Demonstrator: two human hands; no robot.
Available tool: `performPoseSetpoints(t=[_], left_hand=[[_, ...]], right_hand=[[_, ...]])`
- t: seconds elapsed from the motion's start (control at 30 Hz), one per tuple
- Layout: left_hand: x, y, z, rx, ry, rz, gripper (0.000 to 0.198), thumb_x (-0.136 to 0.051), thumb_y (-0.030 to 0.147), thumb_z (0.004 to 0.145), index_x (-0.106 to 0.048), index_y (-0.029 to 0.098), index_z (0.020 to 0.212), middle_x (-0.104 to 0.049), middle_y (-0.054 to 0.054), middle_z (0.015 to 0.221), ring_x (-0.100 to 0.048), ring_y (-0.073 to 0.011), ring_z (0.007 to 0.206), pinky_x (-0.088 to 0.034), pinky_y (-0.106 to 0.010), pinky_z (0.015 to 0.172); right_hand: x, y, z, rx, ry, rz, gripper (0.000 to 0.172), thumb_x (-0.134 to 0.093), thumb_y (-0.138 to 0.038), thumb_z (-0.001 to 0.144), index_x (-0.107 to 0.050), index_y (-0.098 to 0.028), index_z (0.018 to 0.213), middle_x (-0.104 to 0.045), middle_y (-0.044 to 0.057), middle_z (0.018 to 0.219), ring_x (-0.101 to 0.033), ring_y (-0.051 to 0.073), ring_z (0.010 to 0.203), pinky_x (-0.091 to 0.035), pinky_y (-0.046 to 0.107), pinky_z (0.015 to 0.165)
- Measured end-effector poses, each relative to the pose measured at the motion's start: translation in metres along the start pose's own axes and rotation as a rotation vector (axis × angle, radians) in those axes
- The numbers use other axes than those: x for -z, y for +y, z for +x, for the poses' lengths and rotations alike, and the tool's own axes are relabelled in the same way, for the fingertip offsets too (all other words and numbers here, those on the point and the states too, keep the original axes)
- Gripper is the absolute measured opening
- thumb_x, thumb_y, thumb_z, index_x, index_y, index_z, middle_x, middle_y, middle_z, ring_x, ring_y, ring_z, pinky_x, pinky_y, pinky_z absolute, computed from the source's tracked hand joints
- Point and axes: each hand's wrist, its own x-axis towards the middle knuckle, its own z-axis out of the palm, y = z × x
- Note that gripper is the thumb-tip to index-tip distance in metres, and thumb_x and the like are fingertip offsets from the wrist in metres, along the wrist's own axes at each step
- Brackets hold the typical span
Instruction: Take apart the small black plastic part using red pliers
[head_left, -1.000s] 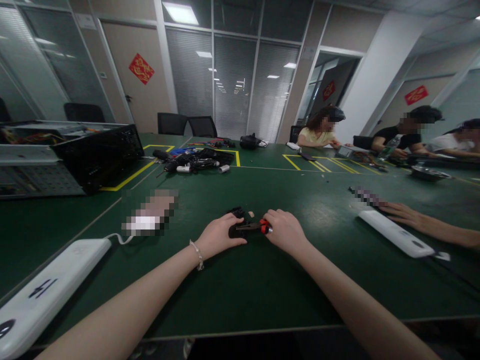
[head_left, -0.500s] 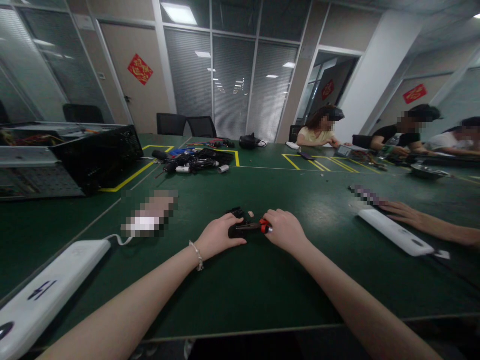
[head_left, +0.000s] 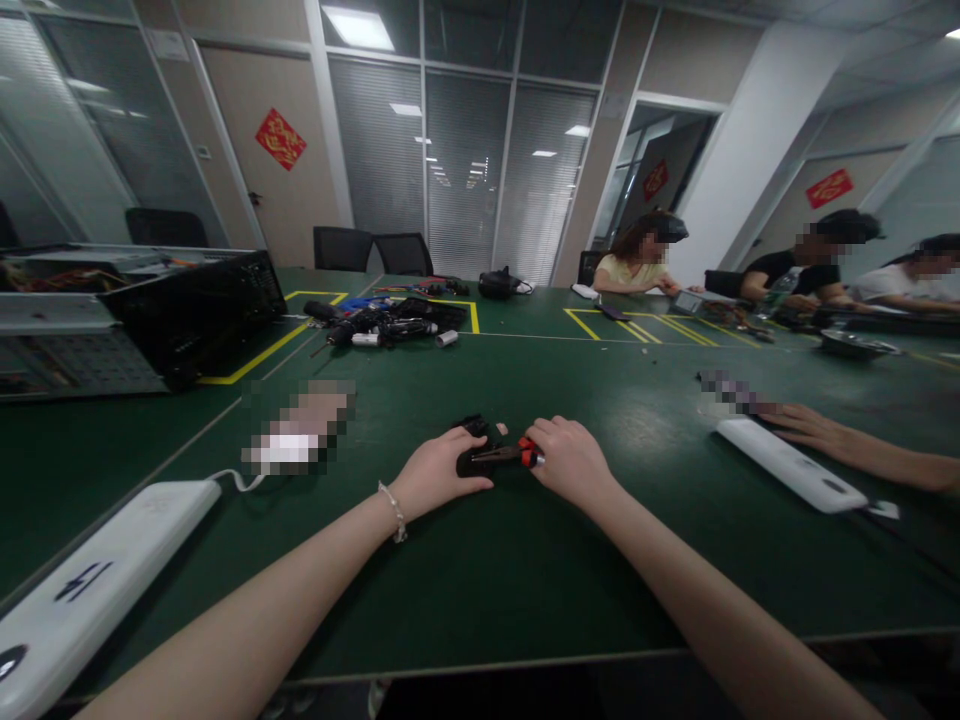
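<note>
In the middle of the green table (head_left: 570, 570), my left hand (head_left: 439, 465) is closed round a small black part (head_left: 474, 461), its exact kind unclear. My right hand (head_left: 574, 460) grips red-handled pliers (head_left: 528, 453), whose long dark jaws point left. The tips reach the black part by my left thumb; whether they pinch it I cannot tell. Just beyond the jaws lies a small pinkish piece (head_left: 502, 428). My fingers hide much of both the black part and the handles.
A white power bank (head_left: 127, 560) cabled to a blurred phone (head_left: 307, 425) lies left, below an open computer case (head_left: 187, 320). Tools and dark parts (head_left: 390, 318) sit farther back. Another person's hand (head_left: 817, 430) rests near a second white power bank (head_left: 791, 465) at right.
Almost nothing differs. Both hands keep their hold on the black part and the pliers, with at most a very slight shift of the right hand.
</note>
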Motion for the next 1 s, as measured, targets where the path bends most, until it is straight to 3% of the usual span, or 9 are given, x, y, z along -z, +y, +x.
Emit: performPoseSetpoints(t=[1.0], left_hand=[[0.0013,0.0034,0.0006,0.015,-0.008,-0.003,0.06,-0.062,0.052,0.067,-0.051,0.023,0.118,-0.05,-0.006,0.121,-0.052,-0.0252,0.102,-0.042,-0.036,0.085]], right_hand=[[-0.0001,-0.0011,0.0006,-0.016,-0.026,0.022,0.016,-0.05,-0.022,0.073,-0.06,-0.016,0.083,-0.06,0.006,0.086,-0.051,0.016,0.075,-0.038,0.027,0.066]])
